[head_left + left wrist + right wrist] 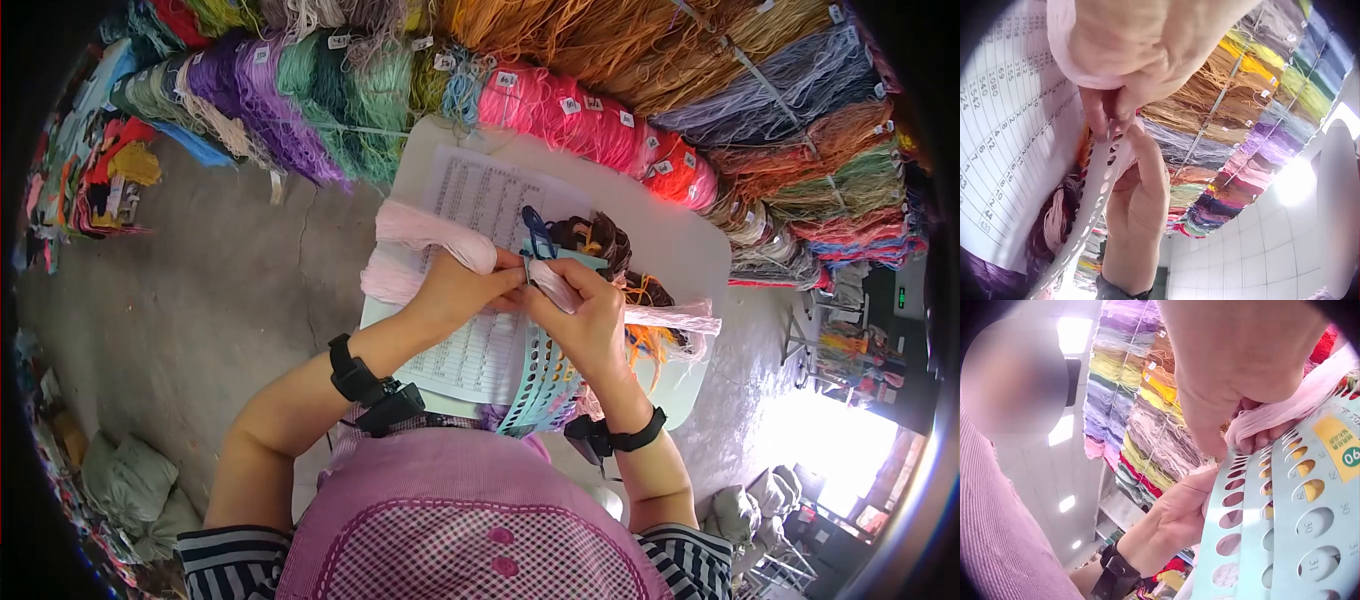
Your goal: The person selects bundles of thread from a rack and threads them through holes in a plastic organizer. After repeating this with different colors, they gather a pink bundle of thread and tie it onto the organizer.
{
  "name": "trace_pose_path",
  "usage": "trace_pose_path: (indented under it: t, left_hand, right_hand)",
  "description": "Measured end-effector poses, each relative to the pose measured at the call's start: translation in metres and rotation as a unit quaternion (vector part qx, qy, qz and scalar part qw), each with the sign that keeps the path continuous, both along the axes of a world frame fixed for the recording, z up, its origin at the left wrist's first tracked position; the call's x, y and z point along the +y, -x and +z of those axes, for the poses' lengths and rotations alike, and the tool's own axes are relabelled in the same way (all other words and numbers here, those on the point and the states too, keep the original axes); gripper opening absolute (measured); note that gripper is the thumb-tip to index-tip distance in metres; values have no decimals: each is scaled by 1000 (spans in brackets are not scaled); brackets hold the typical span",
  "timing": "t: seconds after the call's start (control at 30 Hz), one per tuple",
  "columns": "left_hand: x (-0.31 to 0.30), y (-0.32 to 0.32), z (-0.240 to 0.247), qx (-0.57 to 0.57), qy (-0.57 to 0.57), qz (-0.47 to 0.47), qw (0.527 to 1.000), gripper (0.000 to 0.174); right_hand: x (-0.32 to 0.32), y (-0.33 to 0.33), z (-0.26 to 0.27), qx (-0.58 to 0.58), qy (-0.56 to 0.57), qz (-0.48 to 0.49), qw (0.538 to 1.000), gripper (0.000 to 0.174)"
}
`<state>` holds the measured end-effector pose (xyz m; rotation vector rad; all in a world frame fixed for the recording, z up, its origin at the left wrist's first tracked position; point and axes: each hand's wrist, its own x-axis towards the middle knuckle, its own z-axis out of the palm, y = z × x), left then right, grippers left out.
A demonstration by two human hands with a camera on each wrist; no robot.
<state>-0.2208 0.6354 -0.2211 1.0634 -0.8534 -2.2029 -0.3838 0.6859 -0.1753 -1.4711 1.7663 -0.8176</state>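
Both hands meet at the top edge of a pale blue holed card (545, 375). My left hand (450, 290) grips a pale pink skein (430, 232) whose thick loop bulges beside the palm; its fingertips are at the card's edge. Curled around pale pink thread (556, 287) is my right hand (590, 325), also at that edge. The right wrist view shows this thread (1297, 406) running over numbered holes of the card (1257, 531), under the right hand (1241, 356), with the left hand (1169, 519) alongside. Part of the thread between the fingers is hidden.
Printed sheets (455, 345) lie on a white table (690, 245). Dark and orange thread bundles (600, 240), blue-handled scissors (537, 228) and another pale pink bundle (680, 318) lie around the card. Racks of coloured skeins (560, 100) stand beyond the table.
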Motion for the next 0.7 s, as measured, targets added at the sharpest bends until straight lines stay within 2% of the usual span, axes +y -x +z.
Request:
trace_pose_path:
  t: [0.1,0.17,0.23,0.27,0.33,0.37,0.43,0.57,0.63,0.7]
  left_hand:
    - [0,3,-6,-10,28,9,1000,18]
    - [-1,2,-11,-9,48,16,999,18]
    - [-3,-4,-15,-79,116,15,990,18]
    - [-7,-15,-15,-79,117,13,990,18]
    - [-21,-43,-13,-132,64,76,986,17]
    - [-24,-47,-12,-133,65,74,986,17]
    - [-25,-53,-8,-8,-5,66,998,16]
    - [-28,-43,1,-18,14,45,999,20]
    - [-27,-41,3,-65,72,0,995,23]
    - [-26,-38,6,-82,76,-11,994,23]
  right_hand:
    - [-2,-1,0,44,-17,-4,999,36]
    - [-5,-4,0,112,15,-15,993,38]
    - [-7,1,1,112,7,-18,994,38]
    - [-7,5,2,113,-4,-19,993,37]
    - [-7,14,3,90,-10,-36,995,36]
    - [-7,16,3,68,-20,-46,996,35]
    - [-7,12,4,60,-15,-41,997,35]
    - [-9,9,7,36,-21,-40,998,34]
    - [-8,8,5,33,-25,-43,998,34]
    - [-8,8,3,29,-27,-47,998,35]
